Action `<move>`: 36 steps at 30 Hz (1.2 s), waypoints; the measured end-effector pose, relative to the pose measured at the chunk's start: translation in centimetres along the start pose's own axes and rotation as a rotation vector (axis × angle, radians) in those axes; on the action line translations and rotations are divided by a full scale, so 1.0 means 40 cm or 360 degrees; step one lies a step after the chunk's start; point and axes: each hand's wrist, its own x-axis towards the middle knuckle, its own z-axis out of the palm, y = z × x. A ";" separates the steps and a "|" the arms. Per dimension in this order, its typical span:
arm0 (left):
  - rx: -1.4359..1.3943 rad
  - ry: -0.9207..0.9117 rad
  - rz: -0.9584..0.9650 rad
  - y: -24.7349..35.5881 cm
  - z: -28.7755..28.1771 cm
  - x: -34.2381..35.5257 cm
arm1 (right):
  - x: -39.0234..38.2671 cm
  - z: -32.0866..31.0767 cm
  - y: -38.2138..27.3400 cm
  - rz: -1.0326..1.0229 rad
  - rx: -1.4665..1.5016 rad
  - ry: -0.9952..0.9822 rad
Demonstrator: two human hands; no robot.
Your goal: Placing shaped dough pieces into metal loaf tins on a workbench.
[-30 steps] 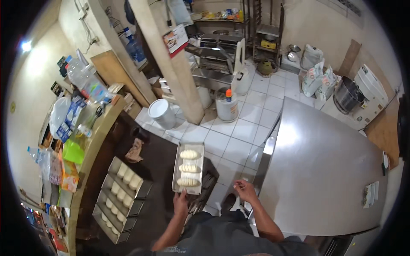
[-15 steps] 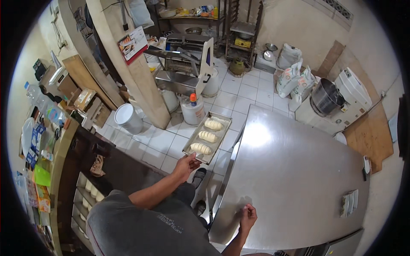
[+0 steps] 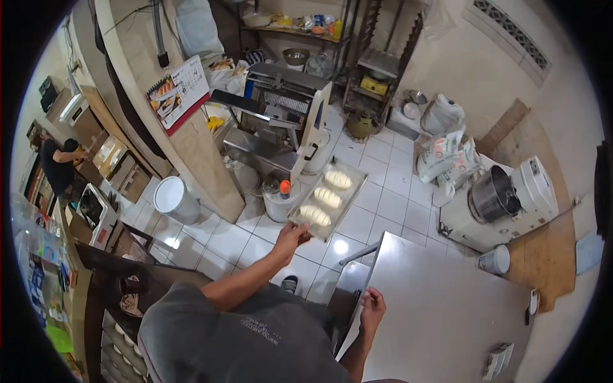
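Note:
My left hand (image 3: 290,239) is closed on the near end of a rectangular metal baking tray (image 3: 353,207), held out over the tiled floor. Three pale dough loaves (image 3: 328,197) with slashed tops lie across it in a row. My right hand (image 3: 372,307) hovers by the left edge of the stainless steel table (image 3: 440,300). Its fingers are half curled and loosely apart, and nothing shows in them.
Beyond the tray stands a dough-slicing machine (image 3: 274,121) beside a pillar. A white bucket (image 3: 175,201) sits at its foot. To the right are flour sacks (image 3: 444,156) and a mixer (image 3: 501,198). More dough fills trays (image 3: 121,348) at lower left. Another person (image 3: 57,163) stands far left.
My view has swung as I moved forward past the table's edge. The tray of loaves is carried further ahead, still in my left hand. Another person has come into view at far left.

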 end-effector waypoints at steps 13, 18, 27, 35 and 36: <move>-0.0249 0.0313 0.0347 0.269 0.197 0.792 | 0.594 0.294 -0.011 0.0059 -0.0143 -0.0337; -0.0333 0.0441 0.0451 0.372 0.283 1.169 | 0.921 0.338 -0.034 0.0103 -0.0083 -0.0344; -0.0491 0.0919 0.0591 0.420 0.359 1.556 | 1.430 0.346 -0.229 -0.0083 -0.0163 -0.0125; -0.0692 0.1230 0.0686 0.443 0.344 1.840 | 1.704 0.409 -0.221 0.0008 -0.0292 -0.0266; -0.0730 0.1276 0.0703 0.448 0.334 1.877 | 1.738 0.433 -0.216 0.0045 -0.0306 -0.0325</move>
